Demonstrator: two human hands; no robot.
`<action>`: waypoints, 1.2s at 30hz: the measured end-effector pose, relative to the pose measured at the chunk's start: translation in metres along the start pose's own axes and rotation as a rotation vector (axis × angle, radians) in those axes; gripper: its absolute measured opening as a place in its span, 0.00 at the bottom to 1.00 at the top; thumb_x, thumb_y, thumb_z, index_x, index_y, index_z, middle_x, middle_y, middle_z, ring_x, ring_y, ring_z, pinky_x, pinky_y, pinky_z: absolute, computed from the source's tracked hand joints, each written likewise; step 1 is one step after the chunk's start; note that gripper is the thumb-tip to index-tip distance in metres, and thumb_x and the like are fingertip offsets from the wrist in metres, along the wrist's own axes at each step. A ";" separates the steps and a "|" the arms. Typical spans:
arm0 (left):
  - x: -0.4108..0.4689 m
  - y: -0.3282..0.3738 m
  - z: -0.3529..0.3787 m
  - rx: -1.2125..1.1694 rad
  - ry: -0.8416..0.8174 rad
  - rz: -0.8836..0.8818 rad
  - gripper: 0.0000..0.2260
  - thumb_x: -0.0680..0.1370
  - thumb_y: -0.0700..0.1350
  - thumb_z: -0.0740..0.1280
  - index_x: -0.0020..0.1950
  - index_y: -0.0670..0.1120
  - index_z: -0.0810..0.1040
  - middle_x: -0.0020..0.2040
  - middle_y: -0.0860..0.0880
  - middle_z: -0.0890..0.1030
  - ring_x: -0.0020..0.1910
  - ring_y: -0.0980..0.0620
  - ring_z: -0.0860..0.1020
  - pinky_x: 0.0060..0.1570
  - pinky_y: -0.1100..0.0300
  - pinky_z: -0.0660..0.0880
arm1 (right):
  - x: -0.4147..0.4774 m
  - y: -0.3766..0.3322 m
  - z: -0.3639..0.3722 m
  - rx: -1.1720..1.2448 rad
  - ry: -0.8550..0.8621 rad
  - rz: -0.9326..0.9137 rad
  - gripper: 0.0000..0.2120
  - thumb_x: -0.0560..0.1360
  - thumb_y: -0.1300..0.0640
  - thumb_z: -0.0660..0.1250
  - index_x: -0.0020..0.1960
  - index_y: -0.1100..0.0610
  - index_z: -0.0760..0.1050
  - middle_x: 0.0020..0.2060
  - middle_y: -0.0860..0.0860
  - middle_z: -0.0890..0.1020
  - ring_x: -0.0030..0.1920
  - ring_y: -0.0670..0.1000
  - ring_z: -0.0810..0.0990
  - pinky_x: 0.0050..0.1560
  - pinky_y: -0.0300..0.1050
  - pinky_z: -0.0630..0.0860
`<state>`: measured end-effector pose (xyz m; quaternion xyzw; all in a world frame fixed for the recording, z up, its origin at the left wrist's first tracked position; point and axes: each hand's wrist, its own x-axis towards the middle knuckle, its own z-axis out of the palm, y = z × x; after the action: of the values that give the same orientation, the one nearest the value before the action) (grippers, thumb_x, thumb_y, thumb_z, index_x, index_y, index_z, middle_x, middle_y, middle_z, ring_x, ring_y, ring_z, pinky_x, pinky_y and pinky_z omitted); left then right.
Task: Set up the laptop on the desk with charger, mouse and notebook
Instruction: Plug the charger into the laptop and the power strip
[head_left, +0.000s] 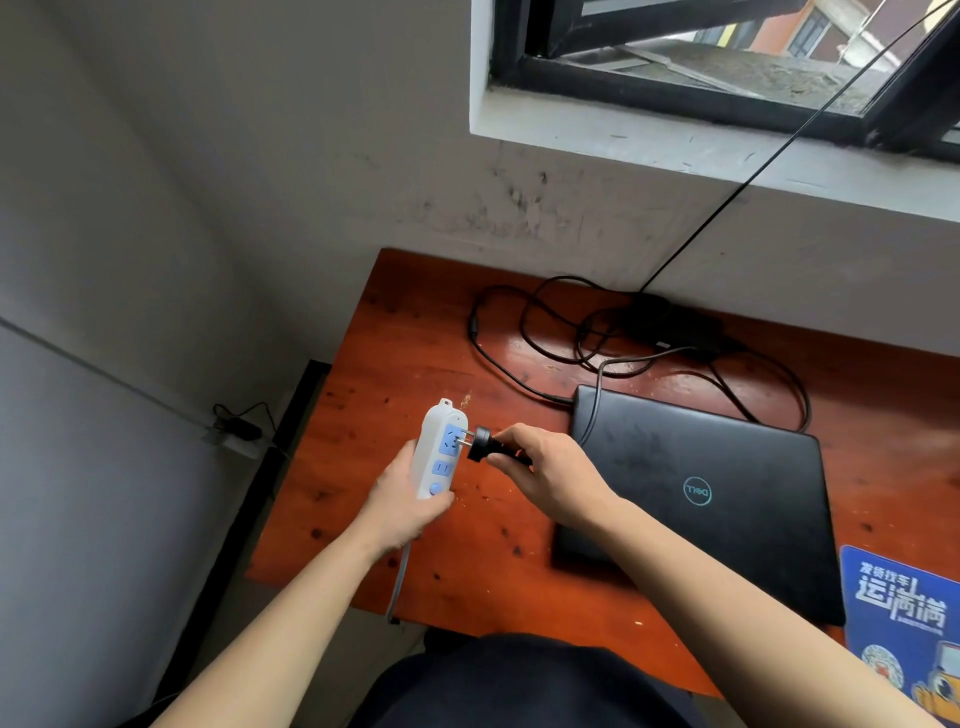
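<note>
The red-brown wooden tabletop (415, 338) is being taken up largely by the closed black laptop (701, 493), which is lying flat. Both bare forearms are being stretched forward from the near edge of the view and are being brought together just left of the laptop. A blue printed pad (904, 623) is lying beside the laptop's near right corner. The black charger brick (670, 325) is being kept behind the laptop among loose loops of its cable (498, 364). Left of the laptop, a white power strip (441, 452) is being gripped at its lower end by the left hand (400, 504), fingers wrapped round it. The black plug (480, 443) is being pinched by the right hand (550, 478) at the laptop's left edge. Its prongs are being held at the strip's top socket; whether they are entering cannot be told.
</note>
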<state>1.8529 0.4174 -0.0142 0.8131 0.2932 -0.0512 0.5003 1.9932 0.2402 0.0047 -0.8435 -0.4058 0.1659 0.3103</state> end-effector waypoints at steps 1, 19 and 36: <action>0.000 0.000 0.000 -0.010 -0.002 0.000 0.20 0.70 0.44 0.76 0.58 0.50 0.72 0.48 0.50 0.79 0.47 0.50 0.80 0.45 0.55 0.81 | 0.000 0.000 0.000 0.004 0.000 -0.001 0.10 0.79 0.50 0.69 0.57 0.52 0.79 0.47 0.48 0.85 0.44 0.49 0.81 0.44 0.48 0.78; 0.003 -0.001 -0.004 -0.015 -0.021 0.021 0.21 0.70 0.43 0.76 0.59 0.49 0.72 0.49 0.47 0.79 0.48 0.48 0.80 0.47 0.50 0.82 | -0.001 -0.007 0.000 -0.023 -0.016 -0.014 0.11 0.79 0.50 0.68 0.59 0.53 0.80 0.48 0.47 0.85 0.47 0.50 0.81 0.47 0.49 0.78; 0.002 -0.004 -0.008 -0.014 -0.068 0.016 0.25 0.68 0.44 0.78 0.60 0.52 0.71 0.51 0.52 0.79 0.51 0.52 0.79 0.50 0.55 0.81 | 0.001 -0.013 0.000 -0.161 0.068 -0.099 0.13 0.78 0.51 0.69 0.61 0.55 0.81 0.47 0.51 0.84 0.44 0.53 0.82 0.44 0.49 0.80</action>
<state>1.8508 0.4262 -0.0140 0.8097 0.2698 -0.0725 0.5161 1.9862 0.2466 0.0132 -0.8498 -0.4482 0.0883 0.2631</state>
